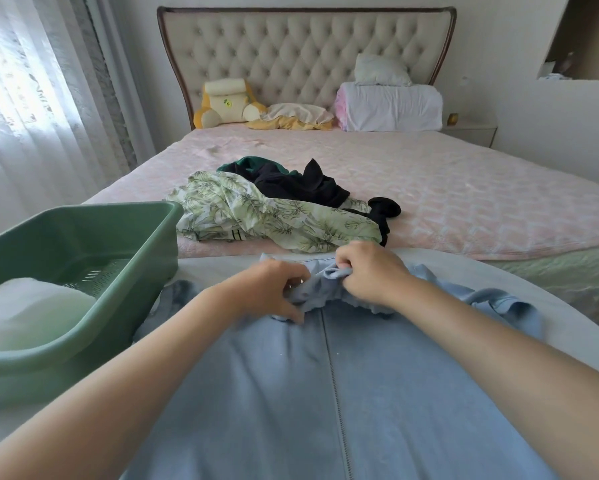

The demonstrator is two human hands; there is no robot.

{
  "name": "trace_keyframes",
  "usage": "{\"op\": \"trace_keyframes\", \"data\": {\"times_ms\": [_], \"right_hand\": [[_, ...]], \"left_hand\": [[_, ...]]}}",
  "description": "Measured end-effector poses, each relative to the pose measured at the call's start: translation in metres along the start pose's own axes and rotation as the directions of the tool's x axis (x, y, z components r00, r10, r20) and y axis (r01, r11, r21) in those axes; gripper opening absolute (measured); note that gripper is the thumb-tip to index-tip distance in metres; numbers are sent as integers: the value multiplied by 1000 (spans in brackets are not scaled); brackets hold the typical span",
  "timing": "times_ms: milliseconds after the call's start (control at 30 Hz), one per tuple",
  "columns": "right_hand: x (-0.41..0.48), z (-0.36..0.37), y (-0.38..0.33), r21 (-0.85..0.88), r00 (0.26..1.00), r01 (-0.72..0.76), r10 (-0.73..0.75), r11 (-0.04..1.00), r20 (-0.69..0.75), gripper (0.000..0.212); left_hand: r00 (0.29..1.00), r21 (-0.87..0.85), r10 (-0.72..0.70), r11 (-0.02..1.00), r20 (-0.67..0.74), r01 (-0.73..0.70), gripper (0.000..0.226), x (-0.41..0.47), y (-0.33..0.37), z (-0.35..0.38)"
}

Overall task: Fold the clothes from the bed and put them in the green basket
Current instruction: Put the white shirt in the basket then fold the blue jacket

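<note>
Head view, at the foot of a bed (464, 202): a person works on a light blue zip-up top (388, 393) spread front-up on a pale surface, both hands busy at its bunched far end. The left hand (274, 289) pinches a crumple of the blue cloth between thumb and curled fingers. The right hand (367, 271) has its fingers closed round the same gathered fabric just beside it.

The job at this point appears to be straightening that end before any fold is made. It would go best if the hands drew apart along the edge, pulling the gathers flat, with the zip (336, 393) kept running straight down the middle as a guide line. The sleeves (one lies rumpled at the right) would then fold in evenly.

A green basket (159, 244) sits just to the left, touching the top's edge, with one white folded item (31, 306) already inside. More clothes wait in a heap on the pink bedspread: a leaf-print piece (256, 216), a black one (301, 185) and a dark green one (253, 162).

No brand or wording can be read anywhere. A small yellow-green tag on the cushion (227, 102) by the headboard is too small to make out.
</note>
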State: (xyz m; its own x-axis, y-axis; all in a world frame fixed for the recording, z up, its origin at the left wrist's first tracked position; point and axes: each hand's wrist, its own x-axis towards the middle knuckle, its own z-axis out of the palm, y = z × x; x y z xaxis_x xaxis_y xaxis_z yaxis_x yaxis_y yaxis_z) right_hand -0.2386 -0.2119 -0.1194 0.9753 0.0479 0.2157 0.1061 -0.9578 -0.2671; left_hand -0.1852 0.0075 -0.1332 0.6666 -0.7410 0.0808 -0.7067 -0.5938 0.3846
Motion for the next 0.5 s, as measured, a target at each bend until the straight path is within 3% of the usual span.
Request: {"op": "trace_keyframes", "data": {"times_ms": [67,133,200,233,267,300,333,367,400,433,467,500], "right_hand": [[0,-1,3,68,960,125,-104,990,-260,34],[-5,-4,3,-88,788,325,-321,942,-525,27],[-9,-11,2,-285,633,477,-550,831,-545,17],[-10,-13,-1,-313,620,535,-616,785,-485,19],[-11,-12,-5,-260,675,569,-624,780,-394,24],[-12,-14,-9,-113,804,544,-555,832,-213,30],[-16,-17,-13,77,903,416,-422,906,81,32],[-21,-20,-15,211,855,208,-282,955,435,29],[-26,-24,-15,279,700,31,-220,960,679,22],[-28,-27,-12,342,614,-79,-224,936,756,17],[-27,-26,-6,398,647,-119,-233,910,726,15],[-24,-23,2,439,758,-119,-204,890,619,11]], "left_hand": [[999,116,3,993,-48,3,25,-1,0,1],[927,170,91,985,-363,-30,21,1,-2,1],[809,258,217,963,-546,-84,20,-1,-5,-6],[802,333,277,937,-530,-104,22,-1,-9,-9],[844,390,293,914,-450,-110,27,-2,-11,-13],[924,412,226,908,-310,-84,30,-3,-14,-16],[986,404,95,914,-136,-32,32,-6,-14,-18],[996,369,-58,929,74,27,34,-8,-13,-19],[938,328,-194,940,288,94,37,-11,-10,-20],[859,303,-282,940,428,158,40,-13,-6,-21],[808,300,-331,933,488,201,40,-15,0,-21],[803,286,-354,928,479,239,39,-15,5,-21]]}}
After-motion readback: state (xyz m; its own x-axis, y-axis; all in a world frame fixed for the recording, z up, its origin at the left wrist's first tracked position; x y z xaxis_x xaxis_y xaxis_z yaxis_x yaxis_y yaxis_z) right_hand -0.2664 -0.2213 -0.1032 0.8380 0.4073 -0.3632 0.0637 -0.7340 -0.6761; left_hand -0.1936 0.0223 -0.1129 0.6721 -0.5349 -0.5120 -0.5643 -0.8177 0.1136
